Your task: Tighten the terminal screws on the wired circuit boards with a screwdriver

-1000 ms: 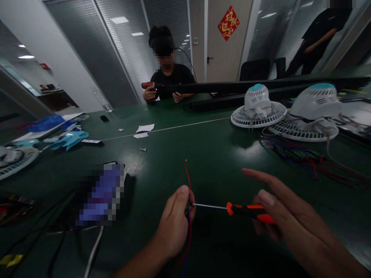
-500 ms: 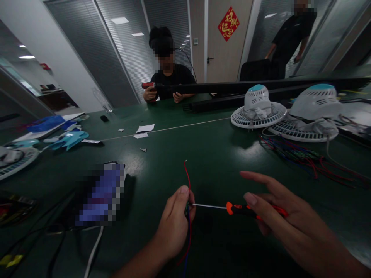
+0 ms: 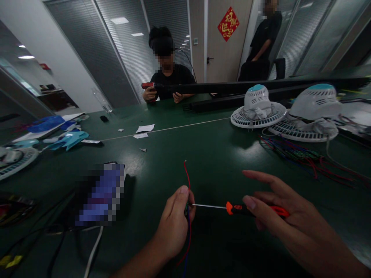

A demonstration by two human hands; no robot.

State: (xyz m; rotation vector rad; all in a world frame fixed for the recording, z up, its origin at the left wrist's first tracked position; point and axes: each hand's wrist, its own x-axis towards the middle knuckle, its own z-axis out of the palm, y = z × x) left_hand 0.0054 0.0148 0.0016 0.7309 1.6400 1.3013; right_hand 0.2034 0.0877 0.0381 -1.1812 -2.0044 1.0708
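Observation:
My left hand (image 3: 176, 220) pinches a small green circuit board (image 3: 187, 209), mostly hidden by the fingers. A red wire (image 3: 187, 173) sticks up from it, and red and blue wires (image 3: 189, 239) hang below. In my right hand (image 3: 284, 216) lies a screwdriver (image 3: 239, 209) with an orange and black handle, held level between thumb and fingers while the index finger points outward. Its thin metal shaft reaches left, and the tip meets the board at my left fingertips. The exact contact spot is hidden.
Two white fan parts (image 3: 257, 112) stand at the right, near a bundle of wired circuit boards (image 3: 301, 154). A blurred-screen device (image 3: 100, 197) with cables lies at the left. Across the green table (image 3: 162, 162) a person (image 3: 174, 77) holds a red drill (image 3: 148, 85) beside long black bars (image 3: 232, 87).
My right hand has shifted very slightly and its thumb has slid a little on the screwdriver handle. My left hand stays put. The standing person in the background has moved left.

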